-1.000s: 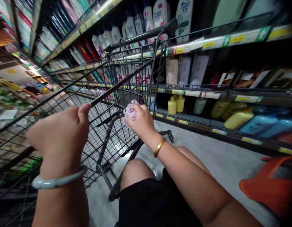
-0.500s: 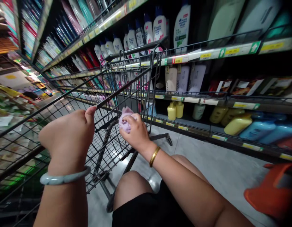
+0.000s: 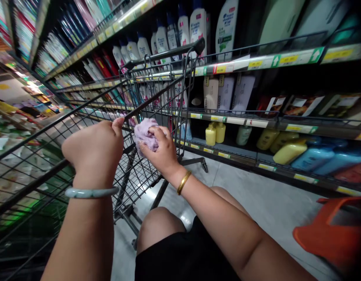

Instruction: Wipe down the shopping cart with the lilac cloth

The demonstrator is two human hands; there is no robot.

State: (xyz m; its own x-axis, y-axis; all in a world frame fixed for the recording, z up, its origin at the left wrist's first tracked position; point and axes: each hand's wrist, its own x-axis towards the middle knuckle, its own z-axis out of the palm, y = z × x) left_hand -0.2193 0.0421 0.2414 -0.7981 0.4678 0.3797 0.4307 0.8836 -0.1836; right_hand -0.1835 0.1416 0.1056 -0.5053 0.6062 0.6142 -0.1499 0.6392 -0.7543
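A black wire shopping cart (image 3: 139, 171) stands before me, tilted in the view. My left hand (image 3: 95, 146), with a pale jade bangle at the wrist, is closed around the top side rail of the cart, its thumb along the bar. Just right of it my right hand (image 3: 161, 150), with a gold bangle, grips a crumpled light purple cloth (image 3: 146, 134) beside the cart's wire side. The cloth bulges out past the fingers; whether it touches the wires I cannot tell.
Behind the cart run shelves (image 3: 244, 117) of shampoo and lotion bottles. An orange object (image 3: 323, 234) lies at the lower right on the grey tiled floor (image 3: 227, 175). My bare knees are below the cart. Packaged goods line the left side.
My right hand has moved slightly left and up with the cloth, and more of the cloth shows. My left hand appears a little further right and higher, its grip unchanged.
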